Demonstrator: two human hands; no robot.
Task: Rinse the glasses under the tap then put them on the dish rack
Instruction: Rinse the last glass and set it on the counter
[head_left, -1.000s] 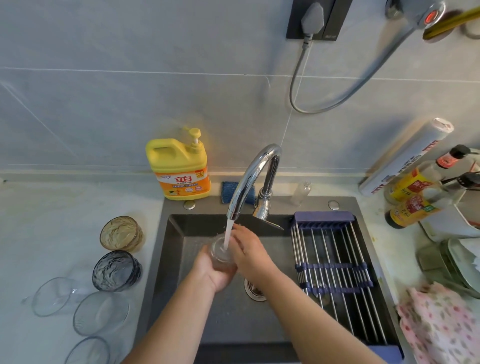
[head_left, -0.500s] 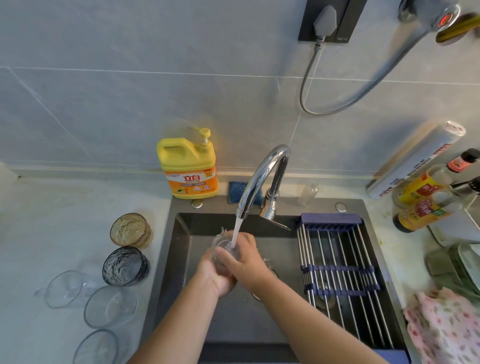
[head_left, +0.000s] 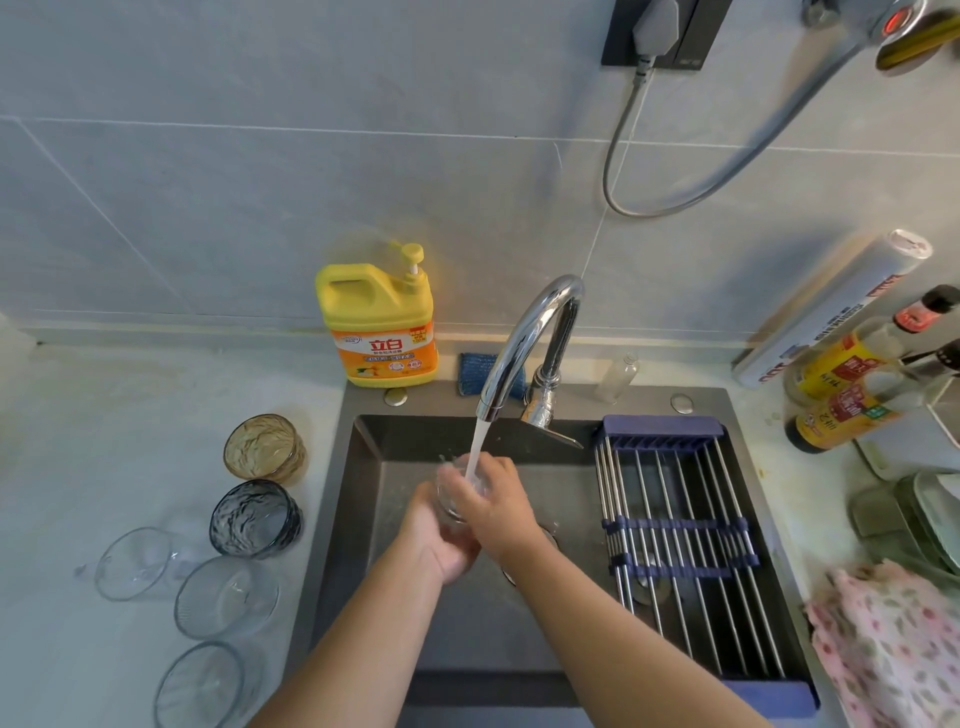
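Observation:
A small clear glass (head_left: 451, 491) is under the running stream from the chrome tap (head_left: 524, 343), over the dark sink (head_left: 363, 499). My left hand (head_left: 434, 540) cups the glass from below and my right hand (head_left: 493, 506) wraps its fingers over its side and rim. The roll-up dish rack (head_left: 680, 540) lies across the sink's right half with nothing on it. On the counter to the left stand an amber glass (head_left: 262, 447), a dark blue glass (head_left: 254, 519) and three clear glasses (head_left: 226, 597).
A yellow detergent jug (head_left: 376, 322) and a blue sponge (head_left: 475, 366) sit behind the sink. Sauce bottles (head_left: 852, 389), a foil roll (head_left: 831, 312) and a floral cloth (head_left: 888, 639) crowd the right counter. A cable hangs on the wall.
My right hand has shifted from beside the glass to over its rim, and the glass has come up slightly into the stream. The view has drifted a little left.

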